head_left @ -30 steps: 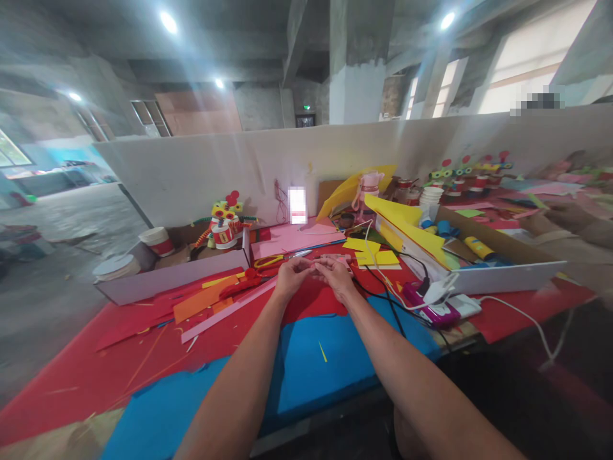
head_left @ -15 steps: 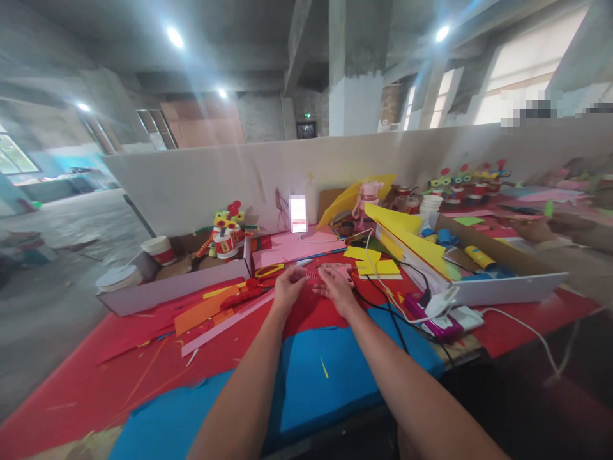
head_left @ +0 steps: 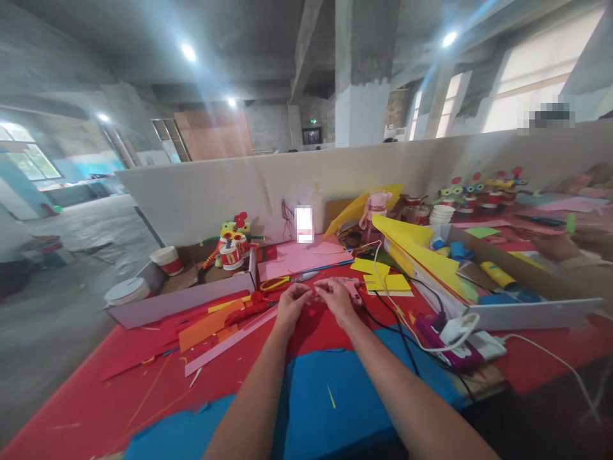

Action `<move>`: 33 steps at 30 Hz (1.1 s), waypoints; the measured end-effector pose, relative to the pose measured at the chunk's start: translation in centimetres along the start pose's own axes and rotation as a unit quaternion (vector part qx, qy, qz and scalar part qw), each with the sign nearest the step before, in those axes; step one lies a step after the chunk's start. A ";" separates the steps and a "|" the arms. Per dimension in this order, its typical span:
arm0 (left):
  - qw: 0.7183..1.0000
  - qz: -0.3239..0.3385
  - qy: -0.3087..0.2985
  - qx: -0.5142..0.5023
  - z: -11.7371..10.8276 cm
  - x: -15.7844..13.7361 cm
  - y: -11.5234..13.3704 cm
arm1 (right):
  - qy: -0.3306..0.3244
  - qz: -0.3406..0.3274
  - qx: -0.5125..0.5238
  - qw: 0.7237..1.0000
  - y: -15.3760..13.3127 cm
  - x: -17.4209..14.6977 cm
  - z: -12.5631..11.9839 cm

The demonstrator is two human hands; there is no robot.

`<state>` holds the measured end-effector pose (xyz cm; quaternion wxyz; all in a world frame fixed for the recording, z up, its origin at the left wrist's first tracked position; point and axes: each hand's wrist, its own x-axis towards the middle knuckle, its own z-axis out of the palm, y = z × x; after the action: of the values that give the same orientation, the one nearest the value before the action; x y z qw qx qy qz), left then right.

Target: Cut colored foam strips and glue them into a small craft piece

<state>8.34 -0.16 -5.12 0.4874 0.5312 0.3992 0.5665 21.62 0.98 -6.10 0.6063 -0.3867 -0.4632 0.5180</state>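
1. The left hand [head_left: 292, 306] is closed at the fingertips, pinching one side of a small red piece [head_left: 314, 292].
2. The right hand [head_left: 338, 303] pinches the same piece from the other side; fingers hide most of it, so its full shape cannot be told.
3. That piece is held up between the two hands, over the red cover [head_left: 86, 402] of the worktop [head_left: 486, 381], beyond the near blue sheet [head_left: 306, 399].
4. A pink glue gun [head_left: 355, 292] lies just behind the right hand, partly covered by it.
5. Scissors [head_left: 274, 283] with yellow handles lie beyond the left hand, near a large pink sheet [head_left: 306, 257].
6. Left of the left hand are a long pink strip [head_left: 205, 362] and orange paper [head_left: 208, 327], lying at a slant.
7. Right of the glue gun lie yellow paper pieces [head_left: 393, 282], with a white cable [head_left: 390, 303] running past them to a purple power strip [head_left: 467, 358].
8. At the left, a low box [head_left: 186, 300] holds a paper cup [head_left: 167, 262]; a cup figure [head_left: 233, 255] with a yellow head stands upright there.
9. At the right, a larger box [head_left: 541, 313] holds blue and yellow rolls [head_left: 499, 275].
10. Farther right, a co-worker's hand [head_left: 550, 248] shows, blurred.
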 end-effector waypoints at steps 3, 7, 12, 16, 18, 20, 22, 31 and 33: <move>0.999 0.002 0.039 -0.018 -0.1 0.1 -0.4 | 0.038 -0.013 -0.014 0.999 0.2 0.9 0.8; 0.990 -0.043 0.130 -0.041 -1.1 1.5 -0.5 | 0.137 -0.077 -0.054 0.986 0.8 1.0 0.8; 0.974 -0.077 0.211 -0.037 -3.3 6.4 1.0 | 0.126 -0.107 -0.103 0.981 0.9 0.3 0.0; 0.928 -0.040 0.355 -0.105 -3.6 8.5 1.0 | 0.116 -0.099 -0.100 0.983 0.9 0.3 0.3; 0.927 -0.043 0.362 -0.090 -3.0 8.0 0.2 | 0.109 -0.089 -0.093 0.986 1.0 0.4 0.5; 0.940 -0.047 0.335 -0.054 -2.3 7.1 -0.6 | 0.103 -0.079 -0.086 0.988 1.1 0.5 0.6; 0.955 -0.039 0.294 -0.018 -2.0 6.4 -1.0 | 0.098 -0.074 -0.089 0.988 1.2 0.5 0.6; 0.814 0.047 0.166 0.555 -5.5 6.3 2.5 | 0.085 -0.070 -0.102 0.989 1.3 0.6 0.5; 0.775 0.026 0.127 0.619 -5.8 6.5 2.7 | 0.080 -0.067 -0.102 0.989 1.3 0.6 0.6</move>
<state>2.50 6.00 -1.80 -0.0171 0.6515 0.7079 0.2724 20.68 1.78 -7.11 0.6323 -0.4548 -0.4886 0.3933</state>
